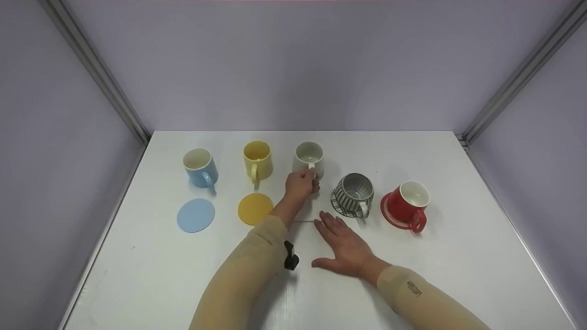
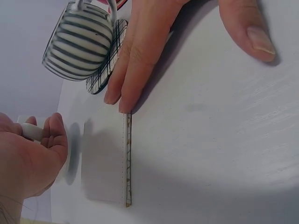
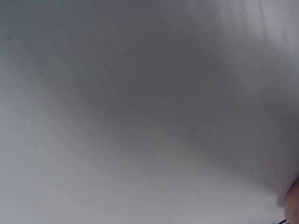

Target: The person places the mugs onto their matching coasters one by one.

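My left hand reaches to the back middle of the table, its fingers curled round the handle of a white mug. In the left wrist view, the white handle shows between the fingers. My right hand lies with straight fingers and spread thumb on the white table. Two of its fingertips touch the corner of a thin white square coaster, whose edge is patterned. Just beyond that hand, a striped grey mug sits on a round black-lined coaster.
A red mug stands on a red coaster at right. Blue and yellow mugs stand at the back left, with a blue coaster and a yellow coaster in front. Grey walls enclose the table.
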The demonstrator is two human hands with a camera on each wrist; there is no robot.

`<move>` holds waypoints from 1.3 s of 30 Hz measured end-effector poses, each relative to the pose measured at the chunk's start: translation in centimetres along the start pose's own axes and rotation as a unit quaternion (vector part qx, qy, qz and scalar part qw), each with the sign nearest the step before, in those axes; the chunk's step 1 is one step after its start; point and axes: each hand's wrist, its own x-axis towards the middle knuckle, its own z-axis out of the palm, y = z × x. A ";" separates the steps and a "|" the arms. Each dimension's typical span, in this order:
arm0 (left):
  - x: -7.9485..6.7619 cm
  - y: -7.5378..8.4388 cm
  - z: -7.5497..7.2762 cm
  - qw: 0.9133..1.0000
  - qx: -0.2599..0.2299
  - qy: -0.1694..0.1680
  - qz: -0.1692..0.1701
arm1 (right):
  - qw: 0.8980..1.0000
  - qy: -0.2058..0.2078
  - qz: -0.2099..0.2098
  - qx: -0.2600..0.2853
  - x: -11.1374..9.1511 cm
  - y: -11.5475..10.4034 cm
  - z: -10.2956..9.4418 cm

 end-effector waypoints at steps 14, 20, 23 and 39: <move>-2.1 1.0 -0.5 1.000 -0.006 0.003 -0.002 | 1.000 -0.016 0.010 -0.007 0.0 -0.1 -0.5; -3.3 1.3 -0.7 1.000 -0.006 -0.002 0.006 | 1.000 -0.010 0.015 -0.007 0.0 -0.1 -0.4; -3.9 1.4 -0.9 1.000 -0.002 0.000 0.009 | 1.000 -0.009 0.015 -0.008 -0.1 -0.1 -0.4; -6.7 1.1 -1.6 1.000 0.013 -0.012 0.015 | 0.999 -0.005 0.033 0.003 -0.1 -0.4 -0.4</move>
